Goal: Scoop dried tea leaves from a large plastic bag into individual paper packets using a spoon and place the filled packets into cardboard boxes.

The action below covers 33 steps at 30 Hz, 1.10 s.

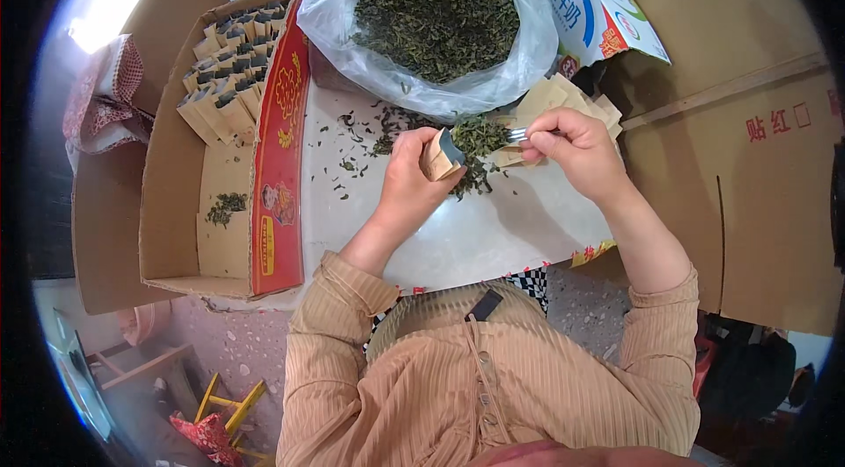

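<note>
My left hand [412,176] grips a small brown paper packet [438,162], its dark-lined mouth held open towards the right. In my right hand [577,150] is the handle of a metal spoon [517,135]. Its bowl is hidden under a heap of dried green leaves [480,135] right beside the packet's mouth. Below the heap, more loose leaves [472,183] lie on the white tabletop [422,249]. Behind both hands stands a clear plastic bag [535,64] full of dried leaves [439,11]. Flat paper packets [548,100] lie partly behind my right hand.
To the left, an open cardboard box [277,203] with a red side holds rows of upright packets [231,81] and some spilled leaves [226,208]. A milk carton box [594,1] and large cardboard sheets [726,137] flank the right. A yellow stool [228,407] stands on the floor.
</note>
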Each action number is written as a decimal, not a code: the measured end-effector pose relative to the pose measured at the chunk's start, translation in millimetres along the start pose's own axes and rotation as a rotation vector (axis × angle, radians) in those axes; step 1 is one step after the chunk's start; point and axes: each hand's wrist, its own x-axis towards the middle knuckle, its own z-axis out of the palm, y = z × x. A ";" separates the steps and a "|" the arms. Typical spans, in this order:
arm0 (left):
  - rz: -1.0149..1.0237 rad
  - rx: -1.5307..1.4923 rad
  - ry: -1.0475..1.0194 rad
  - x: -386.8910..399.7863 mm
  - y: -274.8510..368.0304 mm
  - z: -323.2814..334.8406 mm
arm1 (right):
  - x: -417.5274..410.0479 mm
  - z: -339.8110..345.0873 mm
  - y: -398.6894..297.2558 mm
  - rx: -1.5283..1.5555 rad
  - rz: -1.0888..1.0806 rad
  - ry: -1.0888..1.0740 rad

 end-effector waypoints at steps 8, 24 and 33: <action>-0.007 0.039 -0.038 -1.4 11.0 -0.4 | 3.1 7.4 -5.9 -0.241 -0.034 -0.061; 0.033 0.089 0.043 -0.9 6.0 0.7 | 10.1 27.6 -44.8 -1.059 -0.748 -0.165; 0.061 0.075 0.082 -1.6 4.0 1.2 | 11.6 28.2 -47.5 -1.038 -0.764 -0.092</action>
